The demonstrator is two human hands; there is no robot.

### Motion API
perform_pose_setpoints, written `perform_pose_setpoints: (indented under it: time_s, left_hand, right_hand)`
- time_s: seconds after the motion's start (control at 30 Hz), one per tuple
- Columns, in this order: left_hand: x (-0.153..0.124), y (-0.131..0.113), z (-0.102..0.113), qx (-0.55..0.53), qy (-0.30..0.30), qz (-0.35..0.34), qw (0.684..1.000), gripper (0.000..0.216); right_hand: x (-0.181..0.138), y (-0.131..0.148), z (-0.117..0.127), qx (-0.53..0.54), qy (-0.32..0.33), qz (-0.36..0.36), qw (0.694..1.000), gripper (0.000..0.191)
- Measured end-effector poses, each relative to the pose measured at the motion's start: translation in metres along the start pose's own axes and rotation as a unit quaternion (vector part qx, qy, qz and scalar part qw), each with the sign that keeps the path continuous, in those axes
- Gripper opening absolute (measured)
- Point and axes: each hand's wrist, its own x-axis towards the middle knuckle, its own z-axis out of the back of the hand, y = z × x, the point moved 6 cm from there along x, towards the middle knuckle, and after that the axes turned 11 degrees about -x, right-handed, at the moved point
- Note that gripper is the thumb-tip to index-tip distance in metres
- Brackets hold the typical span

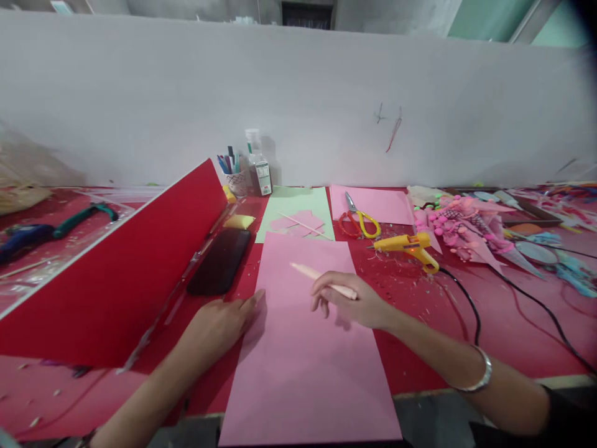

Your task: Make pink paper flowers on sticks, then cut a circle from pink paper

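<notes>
A long sheet of pink paper (308, 367) lies in front of me, its near end reaching past the table edge. My left hand (227, 320) rests palm down at the sheet's left border, fingers stretched out and the tips touching it. Above the middle of the sheet, my right hand (347, 298) is closed around a pale pink pen (342, 290). The pen lies slantwise in the fingers, its slightly blurred tip pointing up and left, apparently off the paper. Beyond the sheet, pink paper cut-outs (305, 221) and a thin stick (303, 224) lie on light green paper (270, 214).
A red board (140, 274) stands upright at left, beside a black phone (219, 261). To the right are scissors (359, 221), a yellow glue gun (405, 244) with a lit light and cord, and pink craft pieces (466, 227). A pen cup (236, 182) and bottle (260, 168) stand by the wall.
</notes>
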Motion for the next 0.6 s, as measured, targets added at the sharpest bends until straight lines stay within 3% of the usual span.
perform_pose_setpoints:
  time_s: [0.07, 0.1, 0.17, 0.23, 0.3, 0.37, 0.5, 0.6]
  left_hand:
    - [-0.003, 0.001, -0.002, 0.001, -0.011, 0.020, 1.000, 0.047]
    - [-0.004, 0.001, -0.003, 0.000, -0.018, 0.025, 1.000, 0.045]
    - [-0.004, 0.001, -0.003, -0.001, -0.031, 0.028, 0.999, 0.042]
    - [-0.004, 0.001, -0.002, -0.003, -0.042, 0.026, 0.999, 0.041]
    - [-0.003, 0.001, -0.001, 0.001, -0.043, 0.026, 0.999, 0.041]
    - [-0.003, 0.001, -0.001, 0.021, -0.037, 0.027, 0.999, 0.042]
    - [-0.003, 0.000, -0.001, 0.065, -0.027, 0.016, 0.997, 0.044]
    - [-0.003, -0.002, -0.001, 0.095, -0.030, 0.013, 0.995, 0.044]
  right_hand:
    - [-0.015, 0.010, 0.028, -0.100, -0.116, 0.047, 0.987, 0.012]
    - [-0.028, 0.015, 0.048, -0.159, -0.206, 0.069, 0.963, 0.006]
    - [-0.066, 0.020, 0.090, -0.254, -0.414, 0.090, 0.870, 0.014]
    - [-0.102, 0.013, 0.123, -0.337, -0.523, 0.063, 0.780, 0.025]
    - [-0.128, -0.005, 0.149, -0.429, -0.540, -0.009, 0.724, 0.033]
    - [-0.140, -0.033, 0.168, -0.508, -0.471, -0.126, 0.710, 0.041]
    - [-0.148, -0.070, 0.181, -0.498, -0.379, -0.207, 0.752, 0.028]
    - [-0.146, -0.074, 0.181, -0.506, -0.356, -0.223, 0.753, 0.021]
